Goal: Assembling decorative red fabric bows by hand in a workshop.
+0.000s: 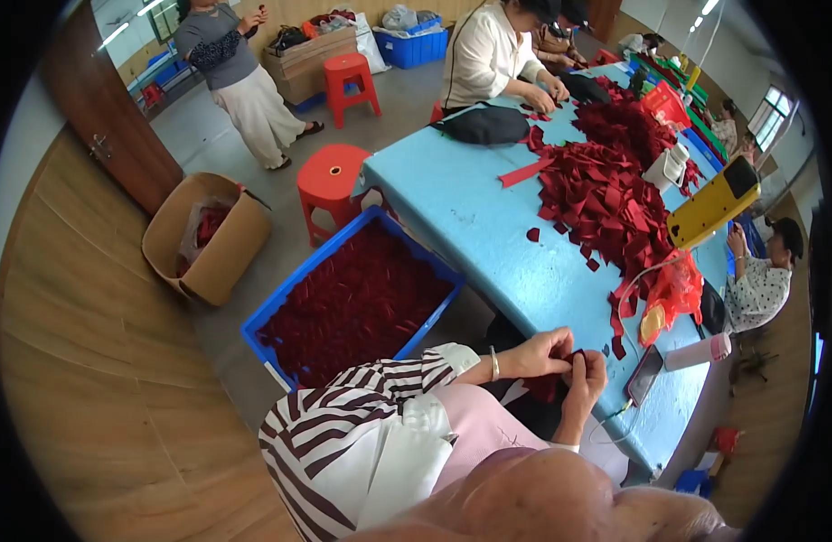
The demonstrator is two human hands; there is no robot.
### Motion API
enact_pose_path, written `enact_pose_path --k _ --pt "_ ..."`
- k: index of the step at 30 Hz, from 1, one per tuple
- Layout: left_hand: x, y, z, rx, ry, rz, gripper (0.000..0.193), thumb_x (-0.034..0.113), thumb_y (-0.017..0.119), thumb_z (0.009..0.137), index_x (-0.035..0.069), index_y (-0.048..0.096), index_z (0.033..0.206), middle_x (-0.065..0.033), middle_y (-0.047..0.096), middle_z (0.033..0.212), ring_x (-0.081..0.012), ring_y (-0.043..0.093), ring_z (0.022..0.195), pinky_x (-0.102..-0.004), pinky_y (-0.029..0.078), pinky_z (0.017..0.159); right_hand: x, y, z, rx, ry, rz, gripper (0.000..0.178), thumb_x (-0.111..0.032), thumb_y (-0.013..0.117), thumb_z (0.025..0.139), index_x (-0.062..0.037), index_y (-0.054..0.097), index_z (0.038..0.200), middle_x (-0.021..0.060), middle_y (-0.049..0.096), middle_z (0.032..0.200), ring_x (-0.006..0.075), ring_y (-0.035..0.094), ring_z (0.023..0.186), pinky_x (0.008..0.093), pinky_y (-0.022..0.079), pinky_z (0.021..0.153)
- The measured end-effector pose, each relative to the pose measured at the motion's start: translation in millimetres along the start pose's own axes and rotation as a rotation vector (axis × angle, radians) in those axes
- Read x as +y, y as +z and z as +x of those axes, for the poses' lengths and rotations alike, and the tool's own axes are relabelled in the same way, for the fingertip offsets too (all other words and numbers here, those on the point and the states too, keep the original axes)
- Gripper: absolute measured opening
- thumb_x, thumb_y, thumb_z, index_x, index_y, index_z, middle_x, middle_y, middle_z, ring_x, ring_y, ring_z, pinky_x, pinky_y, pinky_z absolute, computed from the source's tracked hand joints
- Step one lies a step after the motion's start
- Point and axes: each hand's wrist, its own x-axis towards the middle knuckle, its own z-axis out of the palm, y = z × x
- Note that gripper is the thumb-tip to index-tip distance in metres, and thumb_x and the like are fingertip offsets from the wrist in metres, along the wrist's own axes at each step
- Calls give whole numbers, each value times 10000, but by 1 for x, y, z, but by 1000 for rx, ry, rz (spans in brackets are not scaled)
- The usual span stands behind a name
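At the table's near edge my two hands meet over my lap. My left hand (538,355), with a bracelet at the wrist, has its fingers closed, the tips against a small dark red cloth piece (578,356). My right hand (589,379) pinches the same piece between thumb and fingers; much of it is hidden by them. More dark red cloth (546,388) shows below my hands. On the blue-topped table (470,226) lies a large heap of dark red cloth pieces (606,194), its loose end reaching toward my hands.
Left of me a blue crate (407,350) holds many dark red pieces. Beyond stand red stools (330,173) and a cardboard box (230,257). A phone (645,375), pink bottle (699,352), red plastic bag (676,287) and yellow device (712,206) are on the table. Other people work around it.
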Motion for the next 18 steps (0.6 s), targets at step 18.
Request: enact_pose_path --k 18 --pt "-25 216 24 56 -218 -183 152 74 696 856 70 546 878 46 528 764 -38 474 711 -209 415 657 15 -227 -48 -129 52 407 97 -45 564 895 10 606 963 19 593 756 67 499 621 192 382 564"
